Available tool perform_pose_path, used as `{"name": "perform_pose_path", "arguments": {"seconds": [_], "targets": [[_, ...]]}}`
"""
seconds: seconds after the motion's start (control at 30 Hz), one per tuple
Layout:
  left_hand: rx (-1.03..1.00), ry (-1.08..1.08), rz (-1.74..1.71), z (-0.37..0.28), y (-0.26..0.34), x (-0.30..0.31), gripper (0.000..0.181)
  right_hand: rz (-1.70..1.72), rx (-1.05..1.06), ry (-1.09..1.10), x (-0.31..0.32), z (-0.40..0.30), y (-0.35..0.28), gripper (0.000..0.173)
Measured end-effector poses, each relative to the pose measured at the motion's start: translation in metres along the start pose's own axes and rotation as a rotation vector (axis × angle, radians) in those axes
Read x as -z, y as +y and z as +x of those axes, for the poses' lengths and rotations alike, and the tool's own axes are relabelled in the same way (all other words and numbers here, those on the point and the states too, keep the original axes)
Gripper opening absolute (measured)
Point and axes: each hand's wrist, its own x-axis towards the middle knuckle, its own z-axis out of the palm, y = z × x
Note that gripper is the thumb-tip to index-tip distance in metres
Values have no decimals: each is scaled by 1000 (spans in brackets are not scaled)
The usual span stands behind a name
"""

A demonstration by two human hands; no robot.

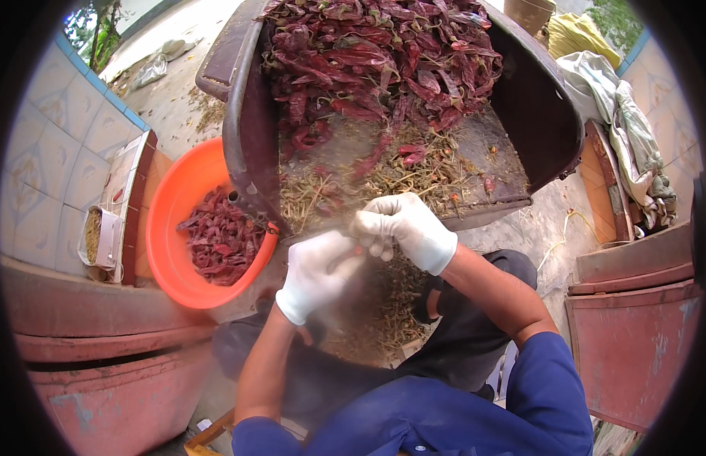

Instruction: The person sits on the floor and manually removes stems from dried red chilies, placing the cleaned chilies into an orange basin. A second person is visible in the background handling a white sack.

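Note:
My left hand (321,271), in a white knit glove, is slightly blurred. A small red piece (358,249) shows at its thumb and fingertips; the rest is hidden. My right hand (410,228), gloved alike, meets it with thumb and forefinger drawn together. Whether anything sits in that pinch is unclear. Just beyond both hands lies a dark, open-fronted container (247,137) on its side. Dried red chili peppers (353,57) are heaped at its back. Loose stems and seeds (410,176) cover its front floor, among a few single peppers.
At left, an orange plastic basin (165,239) holds dried chili peppers (222,245). A small white box (105,236) rests on a tiled ledge (116,188). Pale sacks (638,125) drape over the right ledge. Faded red panels (632,342) flank me. Chaff (381,313) litters the ground between my legs.

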Motion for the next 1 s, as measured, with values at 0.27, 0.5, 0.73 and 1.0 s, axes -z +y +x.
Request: {"name": "perform_pose_path", "arguments": {"seconds": [0.27, 0.5, 0.73, 1.0], "targets": [[313, 46, -423, 2, 10, 2, 6, -812, 526, 622, 86, 70, -3, 37], [397, 27, -764, 2, 4, 0, 15, -1297, 200, 790, 80, 110, -19, 59], [495, 190, -714, 5, 1, 8, 21, -957, 388, 684, 76, 111, -18, 45], [329, 395, -290, 7, 0, 8, 30, -576, 434, 354, 36, 45, -30, 29]]}}
